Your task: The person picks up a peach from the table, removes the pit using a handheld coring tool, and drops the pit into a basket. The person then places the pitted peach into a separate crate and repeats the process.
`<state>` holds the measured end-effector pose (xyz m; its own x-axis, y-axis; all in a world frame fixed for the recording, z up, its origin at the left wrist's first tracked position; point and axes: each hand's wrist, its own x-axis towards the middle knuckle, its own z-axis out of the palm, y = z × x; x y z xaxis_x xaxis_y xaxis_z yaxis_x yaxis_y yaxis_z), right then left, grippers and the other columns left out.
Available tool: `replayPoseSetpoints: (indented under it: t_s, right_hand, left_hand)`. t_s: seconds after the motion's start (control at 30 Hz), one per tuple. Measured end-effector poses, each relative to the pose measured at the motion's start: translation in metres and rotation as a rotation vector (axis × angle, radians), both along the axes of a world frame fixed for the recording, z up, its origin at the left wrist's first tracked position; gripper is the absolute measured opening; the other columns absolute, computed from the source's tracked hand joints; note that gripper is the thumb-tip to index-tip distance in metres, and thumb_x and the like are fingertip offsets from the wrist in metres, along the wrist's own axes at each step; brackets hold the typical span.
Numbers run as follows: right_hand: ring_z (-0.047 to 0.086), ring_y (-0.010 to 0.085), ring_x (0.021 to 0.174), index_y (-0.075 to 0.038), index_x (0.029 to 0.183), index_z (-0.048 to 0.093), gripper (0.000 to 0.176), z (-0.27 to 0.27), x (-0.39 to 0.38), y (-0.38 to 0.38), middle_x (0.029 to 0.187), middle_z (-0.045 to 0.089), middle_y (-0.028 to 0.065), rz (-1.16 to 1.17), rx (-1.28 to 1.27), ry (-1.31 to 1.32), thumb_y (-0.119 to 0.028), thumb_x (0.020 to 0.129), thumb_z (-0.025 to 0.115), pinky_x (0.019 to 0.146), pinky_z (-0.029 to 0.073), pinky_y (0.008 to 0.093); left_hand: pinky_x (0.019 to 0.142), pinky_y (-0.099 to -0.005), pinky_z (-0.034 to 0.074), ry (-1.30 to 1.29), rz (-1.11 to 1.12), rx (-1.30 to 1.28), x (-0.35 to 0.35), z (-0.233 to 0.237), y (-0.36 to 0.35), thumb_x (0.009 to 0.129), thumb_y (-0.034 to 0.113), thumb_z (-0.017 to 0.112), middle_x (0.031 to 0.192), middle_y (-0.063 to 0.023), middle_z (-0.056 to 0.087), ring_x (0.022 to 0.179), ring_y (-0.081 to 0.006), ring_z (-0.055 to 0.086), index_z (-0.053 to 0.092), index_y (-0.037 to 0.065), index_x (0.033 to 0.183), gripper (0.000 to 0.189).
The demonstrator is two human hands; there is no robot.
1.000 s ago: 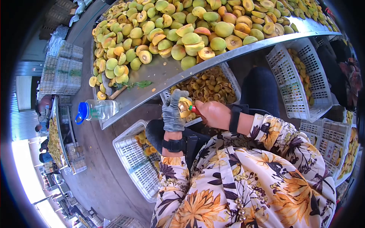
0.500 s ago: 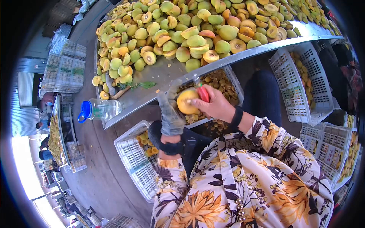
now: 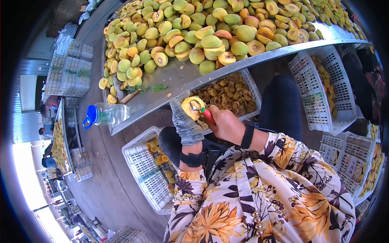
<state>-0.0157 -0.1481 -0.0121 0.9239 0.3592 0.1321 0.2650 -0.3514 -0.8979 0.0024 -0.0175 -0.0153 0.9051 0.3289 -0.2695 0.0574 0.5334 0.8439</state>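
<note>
In a grey glove, my left hand (image 3: 186,126) is closed around a peach half (image 3: 187,107), its yellow cut face turned up towards me. My bare right hand (image 3: 229,124) grips a red-handled pitting knife (image 3: 209,116). The knife's curved metal tip rests at the brownish centre of the cut face. Both hands are just off the near edge of a metal table (image 3: 162,90), on which a big heap of peach halves (image 3: 174,40) is piled. Under the hands stands a crate of scooped peach pieces (image 3: 231,94).
To the left, a clear bottle with a blue cap (image 3: 111,114) lies on the table corner near a wooden handle (image 3: 129,96) and green leaves (image 3: 156,88). A white crate (image 3: 142,166) with peach halves stands by my left knee. More crates (image 3: 324,89) stand at right.
The peach half has turned so its cut face shows, and my left hand now wraps it from below. The knife tip has come onto its centre; my right hand has moved slightly down.
</note>
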Motion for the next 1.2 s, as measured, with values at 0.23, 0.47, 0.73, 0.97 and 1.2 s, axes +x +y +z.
replayPoseSetpoints:
  t_s: [0.23, 0.47, 0.73, 0.97, 1.2]
  right_hand:
    - [0.054, 0.0414, 0.058, 0.002, 0.084, 0.045, 0.011, -0.001, -0.007, -0.001, 0.058, 0.051, 0.0241, -0.023, -0.071, 0.035, -0.003, 0.08, 0.054, 0.049, 0.041, 0.0432]
    - [0.056, 0.0394, 0.06, 0.001, 0.082, 0.046, 0.01, -0.016, -0.003, -0.014, 0.06, 0.053, 0.0222, 0.188, -0.125, 0.059, -0.004, 0.077, 0.054, 0.051, 0.043, 0.0414]
    - [0.055, 0.0334, 0.054, -0.001, 0.085, 0.05, 0.016, -0.018, -0.004, -0.003, 0.059, 0.053, 0.0179, 0.131, 0.237, 0.265, -0.007, 0.075, 0.06, 0.051, 0.043, 0.0369]
    - [0.056, 0.0316, 0.054, 0.002, 0.084, 0.049, 0.014, -0.013, -0.004, -0.006, 0.059, 0.052, 0.0185, 0.146, -0.029, 0.11, -0.005, 0.075, 0.057, 0.051, 0.043, 0.0362]
    - [0.056, 0.0342, 0.055, 0.003, 0.082, 0.048, 0.015, -0.008, -0.004, -0.011, 0.059, 0.053, 0.0203, 0.214, 0.063, 0.237, -0.005, 0.073, 0.057, 0.051, 0.043, 0.0385]
  left_hand:
    - [0.069, -0.0263, 0.047, -0.068, -0.002, 0.22, 0.001, 0.001, -0.014, 0.086, 0.051, 0.047, 0.092, -0.0071, 0.061, 0.08, -0.0134, 0.056, 0.058, 0.002, 0.097, 0.051]
    - [0.06, -0.0276, 0.051, 0.119, -0.412, 0.274, 0.013, 0.003, 0.015, 0.083, 0.055, 0.048, 0.075, -0.0105, 0.062, 0.064, -0.0188, 0.06, 0.061, -0.004, 0.085, 0.06]
    - [0.062, -0.0344, 0.053, 0.05, -0.209, 0.039, 0.007, -0.006, 0.002, 0.085, 0.046, 0.051, 0.085, -0.0144, 0.062, 0.066, -0.0255, 0.062, 0.057, -0.002, 0.099, 0.051]
    - [0.053, -0.0356, 0.053, 0.204, -0.171, -0.139, 0.013, -0.005, 0.005, 0.084, 0.042, 0.055, 0.075, -0.014, 0.061, 0.06, -0.0275, 0.06, 0.057, 0.001, 0.089, 0.041]
    - [0.052, -0.0336, 0.052, 0.086, -0.219, 0.087, 0.009, 0.005, -0.002, 0.081, 0.029, 0.063, 0.073, -0.0135, 0.061, 0.06, -0.0241, 0.06, 0.057, 0.0, 0.088, 0.031]
